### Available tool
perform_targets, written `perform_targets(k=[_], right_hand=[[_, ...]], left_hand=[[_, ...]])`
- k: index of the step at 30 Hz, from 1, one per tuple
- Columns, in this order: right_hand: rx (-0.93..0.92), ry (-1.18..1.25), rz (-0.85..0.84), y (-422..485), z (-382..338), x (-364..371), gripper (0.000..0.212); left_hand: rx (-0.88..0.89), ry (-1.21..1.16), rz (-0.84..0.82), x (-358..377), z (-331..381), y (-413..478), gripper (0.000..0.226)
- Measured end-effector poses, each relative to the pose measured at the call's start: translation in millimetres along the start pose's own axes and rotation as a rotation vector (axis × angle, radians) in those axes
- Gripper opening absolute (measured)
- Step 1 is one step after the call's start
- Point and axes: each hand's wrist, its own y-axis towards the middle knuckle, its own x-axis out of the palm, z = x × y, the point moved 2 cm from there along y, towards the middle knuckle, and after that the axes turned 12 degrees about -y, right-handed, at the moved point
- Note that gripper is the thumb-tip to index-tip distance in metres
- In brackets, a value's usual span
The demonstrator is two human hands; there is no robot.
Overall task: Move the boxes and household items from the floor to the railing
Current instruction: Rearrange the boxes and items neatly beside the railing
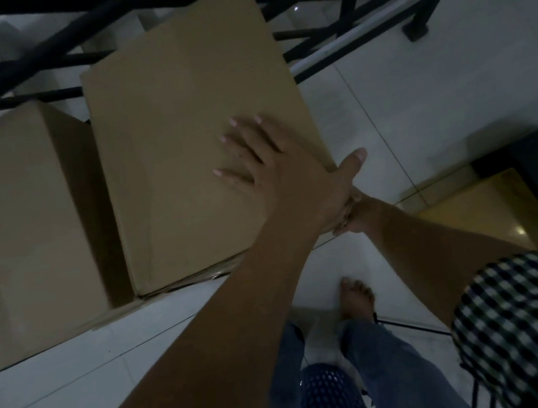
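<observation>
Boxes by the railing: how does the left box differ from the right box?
The left hand lies flat on the right box, and the right hand is at its near corner; no hand touches the left box. The right box rises higher against the railing than the left box. Both are plain brown cardboard, side by side.

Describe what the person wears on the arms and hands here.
A short black-and-white checked sleeve covers the right upper arm; both forearms are bare. The left hand is ungloved, with no watch or ring visible. The right hand is mostly hidden.
</observation>
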Motion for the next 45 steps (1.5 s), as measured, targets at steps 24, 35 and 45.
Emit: perform_targets(k=[24,35,45], right_hand=[[-0.393,-0.442,0.541,-95,-71,43,0.12],[-0.396,-0.715,0.452,-91,-74,85,0.119],[-0.4,-0.681,0.5,-93,-71,106,0.112]], left_hand=[[-0.449,-0.787,0.078,-118,-177,-19,0.077],[-0.383,-0.098,0.049,-100,-210,-9,0.082],[-0.412,0.105,0.012,-103,-232,-13,0.07]])
